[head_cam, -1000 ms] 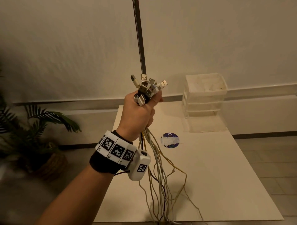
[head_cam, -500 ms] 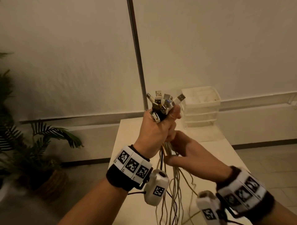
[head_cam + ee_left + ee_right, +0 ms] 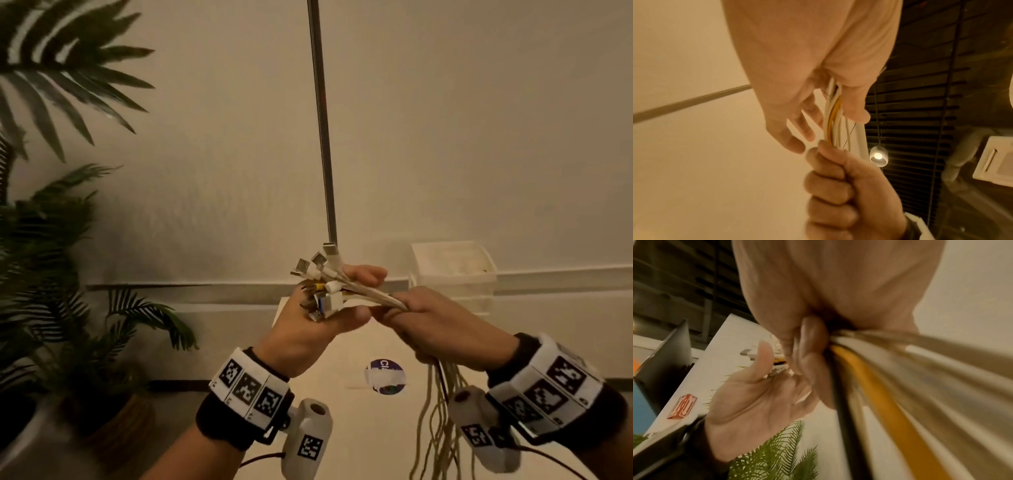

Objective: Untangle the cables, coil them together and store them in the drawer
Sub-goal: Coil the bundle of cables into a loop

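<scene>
- White and yellow cables (image 3: 363,294) are gathered at their plug ends, held up mid-frame in the head view; the plugs (image 3: 317,267) fan out toward the upper left of the bundle; the loose lengths hang down at the lower right over the table (image 3: 342,428)
- Left hand (image 3: 308,329) holds the plug end between thumb and loosely curled fingers; the left wrist view shows the strands running out past its fingertips (image 3: 797,146)
- Right hand (image 3: 442,325) is clenched in a fist round the same bundle just beside the left, the two hands touching or nearly so
- Progress, as I judge it: the cables look aligned and largely free of knots near the hands, though the hanging part is blurred and may be crossed; coiling has not begun; storing is not yet done
- Drawer unit (image 3: 452,274) stands at the far right of the table, well apart from the hands; whether a drawer is open I cannot tell
- Round sticker (image 3: 387,375) lies on the table below the hands; a metal pole (image 3: 322,137) rises behind them; a potted palm (image 3: 68,274) fills the left of the frame; none of these blocks the way to the drawers
</scene>
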A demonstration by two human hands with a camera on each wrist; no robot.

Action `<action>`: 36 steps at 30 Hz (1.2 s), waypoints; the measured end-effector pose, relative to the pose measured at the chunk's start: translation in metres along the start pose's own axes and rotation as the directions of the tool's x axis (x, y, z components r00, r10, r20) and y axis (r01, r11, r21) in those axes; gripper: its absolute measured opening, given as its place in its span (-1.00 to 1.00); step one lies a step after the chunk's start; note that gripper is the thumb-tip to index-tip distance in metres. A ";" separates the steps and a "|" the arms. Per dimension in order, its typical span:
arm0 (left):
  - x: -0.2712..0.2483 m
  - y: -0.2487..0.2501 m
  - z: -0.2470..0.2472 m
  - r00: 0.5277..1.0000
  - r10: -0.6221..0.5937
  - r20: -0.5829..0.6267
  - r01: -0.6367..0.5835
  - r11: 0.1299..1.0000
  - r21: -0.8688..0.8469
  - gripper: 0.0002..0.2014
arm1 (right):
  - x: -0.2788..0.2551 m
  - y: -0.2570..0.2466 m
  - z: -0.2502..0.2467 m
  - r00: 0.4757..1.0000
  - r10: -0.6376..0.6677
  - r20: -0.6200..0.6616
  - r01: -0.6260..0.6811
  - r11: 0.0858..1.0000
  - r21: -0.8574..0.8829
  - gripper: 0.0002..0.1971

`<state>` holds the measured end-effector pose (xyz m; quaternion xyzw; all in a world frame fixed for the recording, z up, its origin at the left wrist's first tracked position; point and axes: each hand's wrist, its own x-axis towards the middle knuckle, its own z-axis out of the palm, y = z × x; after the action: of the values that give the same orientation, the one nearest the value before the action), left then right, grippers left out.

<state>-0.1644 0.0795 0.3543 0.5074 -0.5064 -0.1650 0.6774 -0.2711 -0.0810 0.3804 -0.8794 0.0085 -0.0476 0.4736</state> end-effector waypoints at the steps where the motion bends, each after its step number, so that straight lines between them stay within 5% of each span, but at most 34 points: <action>1: -0.003 -0.001 -0.005 1.000 -0.009 0.024 0.008 0.999 0.052 -0.66 | 0.000 -0.002 -0.004 1.000 -0.019 -0.019 0.018 0.998 -0.065 -0.65; 5: -0.009 0.011 -0.031 0.993 -0.105 -0.049 0.105 0.994 -0.010 -0.36 | -0.003 -0.005 -0.016 0.993 -0.121 -0.013 0.105 0.908 -0.407 -0.67; 9: 0.004 0.060 -0.073 0.969 -0.013 -0.248 0.001 0.999 -0.048 -0.59 | -0.005 -0.003 -0.015 0.989 -0.147 0.020 0.132 0.808 -0.575 -0.67; 12: 0.021 0.098 -0.054 0.995 0.083 -0.052 -0.055 0.912 0.407 -0.60 | 0.001 -0.003 -0.011 0.988 -0.150 0.024 0.130 0.749 -0.650 -0.70; 14: 0.030 0.090 -0.020 0.977 -0.121 0.176 -0.056 0.650 0.758 -0.55 | 0.008 -0.003 -0.008 0.986 -0.163 0.024 0.137 0.729 -0.671 -0.73; 16: 0.033 0.062 0.002 0.894 -0.400 0.202 0.017 0.479 0.878 -0.46 | 0.011 -0.001 -0.007 0.984 -0.176 0.010 0.136 0.727 -0.673 -0.77; 18: 0.032 0.033 0.001 0.855 -0.485 0.183 0.081 0.474 0.877 -0.59 | 0.010 0.002 -0.007 0.979 -0.204 -0.007 0.147 0.725 -0.673 -0.80; 21: 0.029 0.017 -0.006 0.838 -0.515 0.179 0.217 0.616 0.758 -0.86 | 0.011 0.006 -0.008 0.977 -0.210 -0.033 0.134 0.728 -0.673 -0.77; 24: 0.031 0.019 -0.004 0.884 -0.439 0.163 0.177 0.635 0.752 -0.89 | 0.014 0.008 -0.013 0.986 -0.165 -0.034 0.123 0.843 -0.523 -0.73; 27: 0.041 0.035 -0.012 0.942 -0.280 0.184 -0.061 0.397 0.916 -0.84 | 0.008 0.017 -0.013 0.999 -0.045 -0.004 0.045 0.999 -0.011 -0.67; 29: 0.051 0.052 -0.020 0.971 -0.184 0.151 -0.089 0.308 0.947 -0.86 | 0.003 0.027 -0.007 0.999 0.017 0.040 -0.029 0.946 0.322 -0.60; 33: 0.066 0.076 -0.048 0.994 0.074 -0.081 0.057 0.283 0.957 -0.74 | -0.014 0.057 0.012 0.999 0.054 -0.007 -0.047 0.920 0.389 -0.59; 36: 0.065 0.078 -0.071 0.973 0.145 -0.182 0.164 0.131 0.978 -0.72 | -0.028 0.079 0.017 0.994 0.105 -0.011 -0.092 0.910 0.405 -0.43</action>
<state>-0.0976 0.1019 0.4566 0.8459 -0.4025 0.2663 0.2270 -0.2948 -0.1084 0.3028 -0.7602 0.0506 -0.0388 0.6466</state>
